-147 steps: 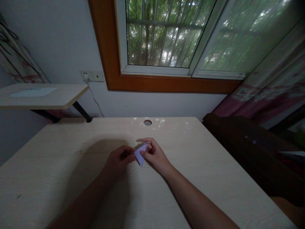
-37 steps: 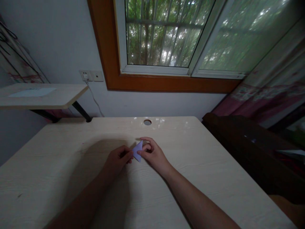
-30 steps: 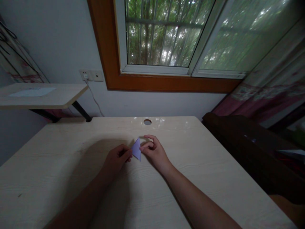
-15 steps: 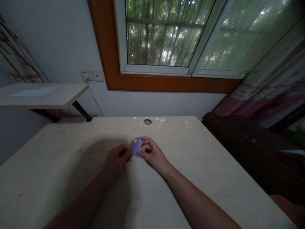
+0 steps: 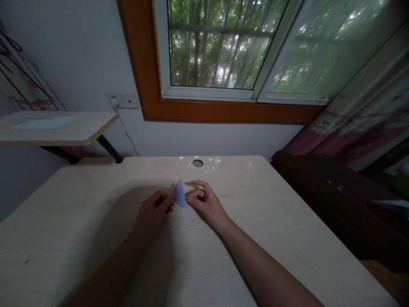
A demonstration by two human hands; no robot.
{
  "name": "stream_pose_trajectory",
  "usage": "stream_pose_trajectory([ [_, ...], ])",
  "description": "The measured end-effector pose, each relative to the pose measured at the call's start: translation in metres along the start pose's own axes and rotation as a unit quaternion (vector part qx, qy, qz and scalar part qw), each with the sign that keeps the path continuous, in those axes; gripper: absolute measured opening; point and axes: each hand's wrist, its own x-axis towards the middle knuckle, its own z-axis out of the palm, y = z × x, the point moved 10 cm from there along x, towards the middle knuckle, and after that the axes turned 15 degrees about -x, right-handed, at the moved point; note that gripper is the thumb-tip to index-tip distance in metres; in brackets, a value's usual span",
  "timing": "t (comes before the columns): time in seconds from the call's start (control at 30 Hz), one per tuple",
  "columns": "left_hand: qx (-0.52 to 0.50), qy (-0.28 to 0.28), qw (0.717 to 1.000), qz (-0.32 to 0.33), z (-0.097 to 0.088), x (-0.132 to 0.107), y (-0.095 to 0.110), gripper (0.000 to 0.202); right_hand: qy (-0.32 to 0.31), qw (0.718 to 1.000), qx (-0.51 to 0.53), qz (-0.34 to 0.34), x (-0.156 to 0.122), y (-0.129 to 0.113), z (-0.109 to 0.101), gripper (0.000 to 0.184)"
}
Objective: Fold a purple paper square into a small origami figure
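A small folded piece of lilac paper (image 5: 179, 194), triangular with its tip pointing up, stands just above a pale wooden table (image 5: 96, 238). My left hand (image 5: 153, 211) pinches its left lower edge between thumb and fingers. My right hand (image 5: 204, 204) sits just right of the paper with its fingers loosely curled; the thumb and forefinger tips lie next to the paper's right corner, and I cannot make out whether they touch it.
A round cable hole (image 5: 197, 163) lies at the table's far edge. A second tabletop (image 5: 64, 132) with a pale sheet (image 5: 43, 123) stands at the back left, below a wall socket (image 5: 123, 101). Dark furniture (image 5: 335, 200) borders the right side.
The paper has turned from lying tilted between both hands to standing tip-up, shifted slightly left and farther away. My right hand's fingers have eased off it while the left keeps its pinch.
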Motion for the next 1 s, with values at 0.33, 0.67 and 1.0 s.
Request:
stream_pose_trajectory([
  [0.33, 0.008, -0.024, 1.0, -0.005, 0.006, 0.0, -0.004, 0.025, -0.068, 0.995, -0.068, -0.011, -0.003, 0.0, 0.016, 0.055],
  [0.67, -0.013, 0.074, 0.997, 0.007, -0.02, 0.004, -0.002, 0.029, -0.054, 0.997, -0.056, -0.018, -0.004, -0.008, 0.011, 0.049],
  [1.0, -0.01, 0.028, 1.0, -0.003, -0.01, 0.004, -0.002, 0.027, -0.001, 0.999, -0.034, -0.002, -0.002, -0.008, -0.001, 0.038],
])
